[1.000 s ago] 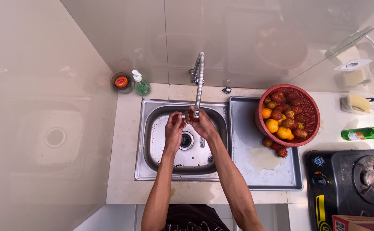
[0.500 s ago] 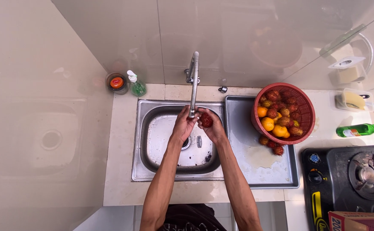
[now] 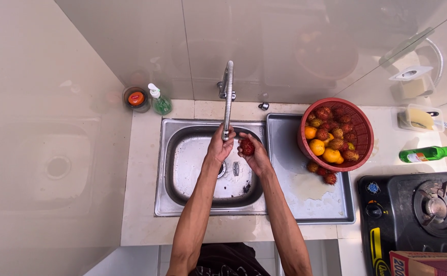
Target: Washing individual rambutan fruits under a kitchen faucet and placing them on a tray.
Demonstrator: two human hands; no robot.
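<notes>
Over the steel sink [image 3: 182, 168], my right hand [image 3: 254, 156] grips a red hairy rambutan [image 3: 247, 147] just right of the tap's spout. My left hand [image 3: 219, 145] is raised under the end of the tall tap [image 3: 228, 99], fingers curled near the spout, holding nothing that I can see. A red basket [image 3: 361, 128] full of rambutans and orange fruits stands on the draining board [image 3: 310, 189] to the right. A few loose rambutans [image 3: 321, 171] lie beside the basket.
A green soap pump bottle [image 3: 159, 101] and a small jar [image 3: 136, 98] stand at the sink's back left. A green bottle [image 3: 430, 152] lies right of the basket, above a black gas stove [image 3: 417, 209]. A tub with a yellow sponge [image 3: 418, 118] sits at far right.
Both hands stayed under the tap. The right hand has shifted slightly right with the rambutan, apart from the left hand.
</notes>
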